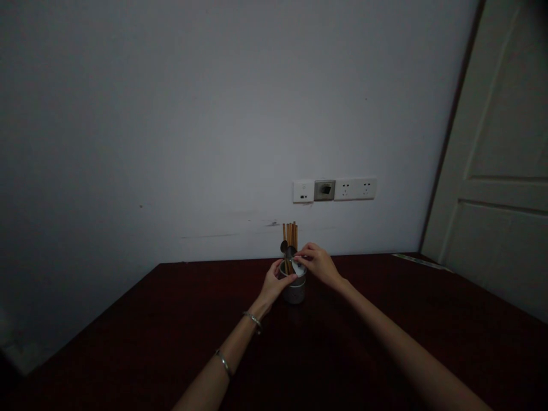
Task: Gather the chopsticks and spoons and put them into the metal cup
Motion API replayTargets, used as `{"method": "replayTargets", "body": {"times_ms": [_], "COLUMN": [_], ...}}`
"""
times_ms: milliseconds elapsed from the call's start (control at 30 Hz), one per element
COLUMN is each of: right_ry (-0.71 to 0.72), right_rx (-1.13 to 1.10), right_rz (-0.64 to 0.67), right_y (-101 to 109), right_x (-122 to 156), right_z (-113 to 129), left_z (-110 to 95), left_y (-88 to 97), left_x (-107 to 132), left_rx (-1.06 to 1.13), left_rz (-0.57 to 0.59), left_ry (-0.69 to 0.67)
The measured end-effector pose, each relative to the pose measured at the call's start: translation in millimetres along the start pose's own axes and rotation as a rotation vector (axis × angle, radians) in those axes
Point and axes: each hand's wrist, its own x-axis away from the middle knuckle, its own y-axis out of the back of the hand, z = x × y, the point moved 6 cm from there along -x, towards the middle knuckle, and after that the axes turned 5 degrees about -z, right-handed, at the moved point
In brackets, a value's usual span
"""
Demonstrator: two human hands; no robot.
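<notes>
A grey utensil holder (294,294) stands upright on the dark red table. My left hand (272,283) is closed around its left side, thumb across the front near the rim. Several wooden chopsticks (291,233) rise out of it, with two dark metal spoons (283,246) standing bowl up in front of them. At the right side of the opening, my right hand (315,262) pinches a white spoon (299,268), partly inside the holder. The fingertips hide part of it, and its lower end is out of sight.
The dark red table (171,331) reaches back to a pale wall (214,142). Wall sockets (355,189) and a switch panel (303,192) sit above the holder. A panelled door (496,171) is at the right, near a flat strip (422,262) on the table's back edge.
</notes>
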Motion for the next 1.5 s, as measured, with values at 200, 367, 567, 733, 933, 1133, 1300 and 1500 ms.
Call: {"method": "replayTargets", "body": {"times_ms": [200, 367, 567, 733, 933, 1133, 1300, 1500], "right_ry": [-0.026, -0.047, -0.016, 0.007, -0.064, -0.194, -0.245, -0.261], "right_rx": [0.001, -0.006, -0.03, -0.086, -0.085, 0.045, 0.232, 0.349], "right_rz": [0.072, 0.091, 0.107, -0.002, -0.125, -0.014, 0.215, 0.393], "right_y": [-7, -9, -9, 4, 24, 23, 9, 0], "right_x": [4, 4, 3, 1, 17, 58, 95, 125], "right_z": [-2, -5, -4, -4, -16, -43, -64, -62], "left_z": [-1, 1, 3, 0, -5, -12, -20, -9], "left_y": [-1.4, -0.8, -1.5, -3.0, -4.1, 19.2, 49.3, 78.6], "left_x": [0, 0, -1, -1, -1, -9, -2, 19], "left_rx": [-0.002, 0.022, 0.036, -0.002, -0.079, -0.42, -0.992, -1.34], "left_rz": [0.011, 0.027, 0.02, 0.026, 0.07, 0.112, 0.338, 0.481], "left_ry": [0.002, -0.023, -0.046, -0.065, -0.08, -0.03, 0.008, 0.262]}}
